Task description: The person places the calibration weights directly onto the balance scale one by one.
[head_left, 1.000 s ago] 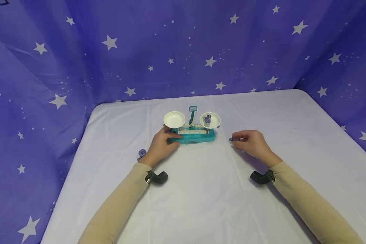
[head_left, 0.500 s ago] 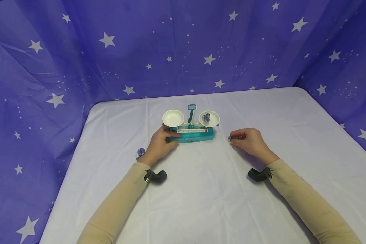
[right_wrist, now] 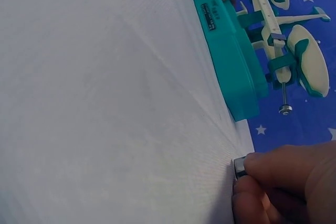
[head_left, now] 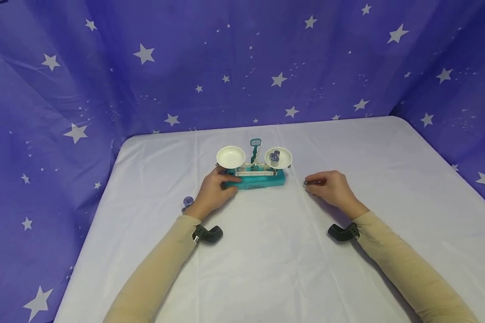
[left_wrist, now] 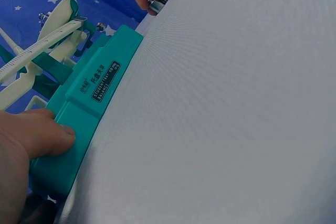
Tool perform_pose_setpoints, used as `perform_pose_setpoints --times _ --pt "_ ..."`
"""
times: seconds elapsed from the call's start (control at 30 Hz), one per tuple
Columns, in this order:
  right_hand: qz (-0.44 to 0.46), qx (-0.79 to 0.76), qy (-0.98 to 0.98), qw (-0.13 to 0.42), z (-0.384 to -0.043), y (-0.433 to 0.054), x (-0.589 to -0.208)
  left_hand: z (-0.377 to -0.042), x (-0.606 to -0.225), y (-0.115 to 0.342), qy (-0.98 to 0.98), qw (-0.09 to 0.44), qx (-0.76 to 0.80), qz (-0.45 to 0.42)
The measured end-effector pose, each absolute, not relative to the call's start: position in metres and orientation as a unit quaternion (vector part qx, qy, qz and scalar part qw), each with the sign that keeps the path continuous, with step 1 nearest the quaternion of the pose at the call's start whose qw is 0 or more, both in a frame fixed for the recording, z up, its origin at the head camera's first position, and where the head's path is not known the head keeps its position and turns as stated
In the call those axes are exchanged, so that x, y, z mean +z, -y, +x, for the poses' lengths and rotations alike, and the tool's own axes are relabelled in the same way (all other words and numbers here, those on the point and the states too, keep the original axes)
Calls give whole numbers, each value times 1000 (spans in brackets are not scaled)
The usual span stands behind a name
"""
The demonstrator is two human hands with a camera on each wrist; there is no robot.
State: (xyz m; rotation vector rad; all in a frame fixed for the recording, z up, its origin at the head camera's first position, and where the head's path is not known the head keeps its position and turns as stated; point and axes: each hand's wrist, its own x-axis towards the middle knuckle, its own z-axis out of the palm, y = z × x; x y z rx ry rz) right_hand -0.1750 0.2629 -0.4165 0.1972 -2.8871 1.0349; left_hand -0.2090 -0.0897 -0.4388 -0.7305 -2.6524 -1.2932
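A teal balance scale with two white pans stands toward the back of the table. My left hand grips the left end of its base, thumb on the front face as the left wrist view shows. Several small metal weights sit in the right pan, while the left pan holds nothing. To the right of the scale, my right hand pinches a small metal weight between thumb and fingers, low at the tablecloth. Part of that weight is hidden by the fingers.
More metal weights stand on the white tablecloth left of my left wrist, partly hidden by it. A purple star-patterned curtain hangs behind the table and along both sides.
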Motion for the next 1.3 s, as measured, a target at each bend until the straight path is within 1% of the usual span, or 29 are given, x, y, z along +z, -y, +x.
perform_pose_setpoints --times 0.3,0.63,0.87,1.2,1.3 --pt "65 326 942 40 -173 -263 -420 -208 -441 89 872 44 -430 -229" --pt "80 325 940 61 -169 -256 -425 -201 -441 93 873 42 -432 -222" --pt "83 323 939 86 -165 -256 -427 -200 -442 92 872 46 -430 -230" --pt "77 321 939 94 -160 -254 -425 -199 -444 92 867 54 -434 -239" --pt "74 348 931 84 -160 -250 -421 -201 -441 95 868 53 -431 -242"
